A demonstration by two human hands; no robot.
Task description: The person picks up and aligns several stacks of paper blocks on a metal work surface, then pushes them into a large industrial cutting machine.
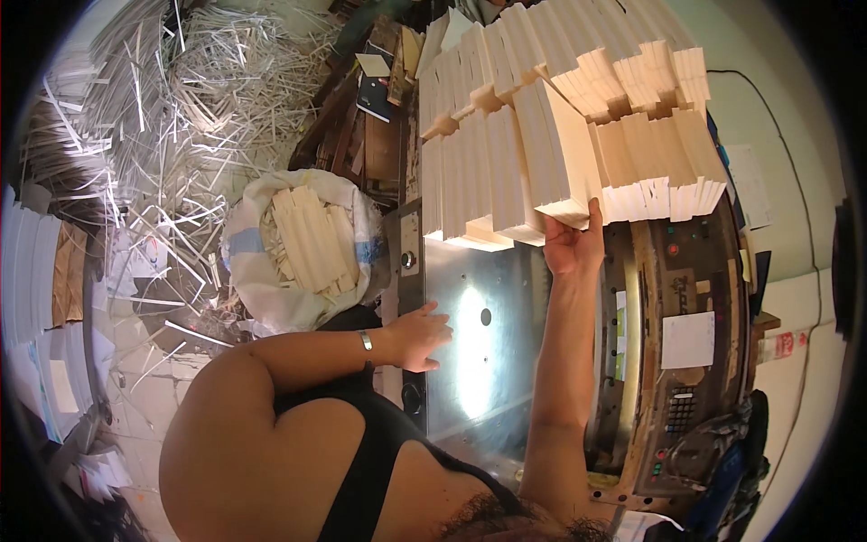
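My right hand (574, 248) reaches forward, its fingers wrapped round the near end of a thick, unbound-looking block of cream pages (562, 163). That block leans out from the rows of similar page blocks (470, 185) standing close together on the machine's far side. My left hand (417, 338), with a metal band at the wrist, rests at the left edge of the shiny metal table (452, 388). Its fingers are spread and hold nothing. The underside of the gripped block is partly hidden by my right hand.
A white sack (246, 289) of paper offcuts stands left of the table, with a heap of paper strips (190, 99) behind it. Stacked paper (27, 271) lies at far left. The machine's brown side panel (691, 298), with buttons and a keypad, runs along the right.
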